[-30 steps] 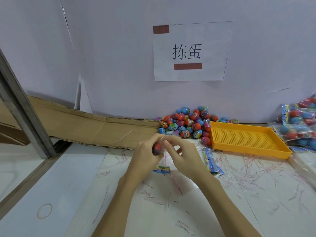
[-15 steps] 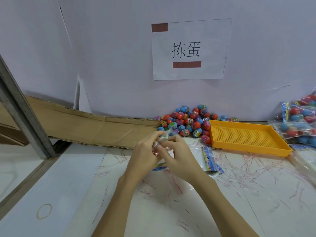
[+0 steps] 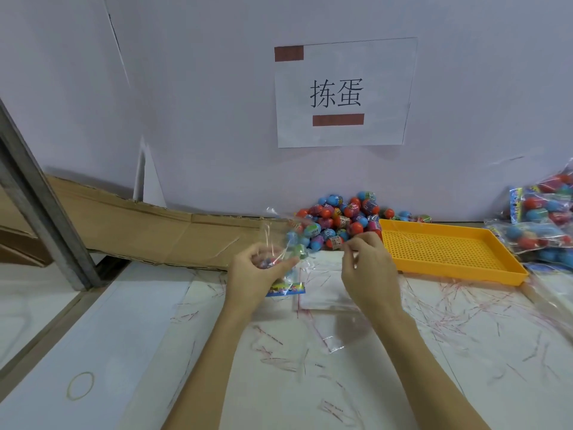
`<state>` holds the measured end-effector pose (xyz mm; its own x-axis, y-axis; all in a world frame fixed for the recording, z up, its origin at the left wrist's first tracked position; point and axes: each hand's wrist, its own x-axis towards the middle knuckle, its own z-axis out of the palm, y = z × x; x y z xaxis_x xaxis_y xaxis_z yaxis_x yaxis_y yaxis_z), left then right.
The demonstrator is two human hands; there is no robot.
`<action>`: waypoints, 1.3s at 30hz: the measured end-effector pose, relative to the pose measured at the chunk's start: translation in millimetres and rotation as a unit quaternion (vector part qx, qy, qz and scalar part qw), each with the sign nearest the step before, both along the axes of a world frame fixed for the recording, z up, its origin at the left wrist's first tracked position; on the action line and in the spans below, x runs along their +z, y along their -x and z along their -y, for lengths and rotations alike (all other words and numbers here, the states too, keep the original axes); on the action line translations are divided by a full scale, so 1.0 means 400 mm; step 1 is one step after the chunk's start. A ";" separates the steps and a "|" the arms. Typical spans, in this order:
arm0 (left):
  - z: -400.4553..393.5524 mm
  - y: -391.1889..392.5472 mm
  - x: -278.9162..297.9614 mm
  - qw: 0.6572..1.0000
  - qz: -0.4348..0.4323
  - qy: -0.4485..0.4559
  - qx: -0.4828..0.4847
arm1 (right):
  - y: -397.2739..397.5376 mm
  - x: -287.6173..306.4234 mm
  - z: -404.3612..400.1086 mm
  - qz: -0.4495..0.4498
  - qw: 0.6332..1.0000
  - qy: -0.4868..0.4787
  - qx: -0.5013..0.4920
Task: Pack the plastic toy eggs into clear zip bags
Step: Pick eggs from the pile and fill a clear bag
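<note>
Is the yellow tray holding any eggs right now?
Empty: the yellow tray shows only its bare perforated floor; the loose eggs lie piled on the table beside it.

We see a white table (image 3: 93,336). Just beyond our hands, against the back wall, lies the egg pile (image 3: 338,221). A yellow tray (image 3: 446,252) sits just right of our right hand, touching the pile. Filled bags (image 3: 542,225) are heaped further right, past the tray. Flat clear bags (image 3: 322,287) lie under and between our hands. Cardboard (image 3: 139,231) runs along the wall to the left of our left hand. Thin red strips (image 3: 465,305) are scattered near our forearms, and a rubber band (image 3: 80,385) lies well to the near left.
</note>
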<state>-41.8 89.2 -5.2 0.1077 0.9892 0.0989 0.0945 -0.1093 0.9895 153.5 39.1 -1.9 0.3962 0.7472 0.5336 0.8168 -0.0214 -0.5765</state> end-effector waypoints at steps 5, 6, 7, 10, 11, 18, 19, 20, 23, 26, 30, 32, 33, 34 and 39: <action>-0.001 0.003 0.010 0.997 0.063 0.046 0.012 | -0.034 -0.020 -0.004 0.040 0.984 0.157 -0.075; -0.001 0.004 0.009 0.997 0.070 0.045 0.007 | -0.037 -0.019 -0.006 0.045 0.979 0.180 -0.085; -0.001 0.005 0.008 0.996 0.075 0.047 0.000 | -0.039 -0.019 -0.007 0.050 0.974 0.200 -0.095; -0.006 0.000 0.007 0.993 0.083 0.078 -0.021 | -0.037 -0.018 -0.011 0.061 0.961 0.241 -0.118; -0.007 -0.003 0.010 0.990 0.101 0.098 -0.026 | -0.035 -0.017 -0.012 0.064 0.959 0.247 -0.122; -0.024 0.010 0.006 0.933 0.307 0.139 -0.131 | -0.040 -0.021 -0.019 0.035 0.971 0.208 -0.116; -0.023 0.009 0.007 0.939 0.286 0.135 -0.136 | -0.041 -0.020 -0.018 0.020 0.975 0.190 -0.110; -0.022 0.008 0.008 0.945 0.265 0.129 -0.139 | -0.043 -0.018 -0.017 0.003 0.981 0.165 -0.103; -0.018 0.005 0.003 0.961 0.205 0.102 -0.156 | -0.040 -0.014 -0.015 -0.035 0.995 0.051 -0.074; -0.008 -0.002 -0.005 0.984 0.101 0.058 -0.136 | -0.020 -0.005 -0.011 -0.073 0.994 -0.077 -0.012; -0.001 -0.020 -0.009 0.994 -0.017 -0.021 -0.107 | 0.017 0.021 -0.004 -0.212 0.964 -0.139 0.077; 0.005 -0.025 -0.010 0.992 -0.062 -0.052 -0.099 | 0.029 0.030 -0.001 -0.254 0.951 -0.135 0.116; 0.009 -0.027 -0.010 0.990 -0.083 -0.063 -0.098 | 0.033 0.034 0.001 -0.276 0.942 -0.137 0.134; 0.013 -0.027 -0.010 0.987 -0.101 -0.070 -0.103 | 0.039 0.040 0.005 -0.298 0.931 -0.144 0.152; 0.030 -0.025 -0.003 0.970 -0.179 -0.100 -0.126 | 0.057 0.067 0.031 -0.168 0.946 -0.250 0.122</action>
<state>-31.9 77.2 -6.3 0.4075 0.8915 0.1976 0.3742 -0.3604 0.8545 130.6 26.7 24.9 0.4549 0.5260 0.7186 0.5308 0.4878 -0.6930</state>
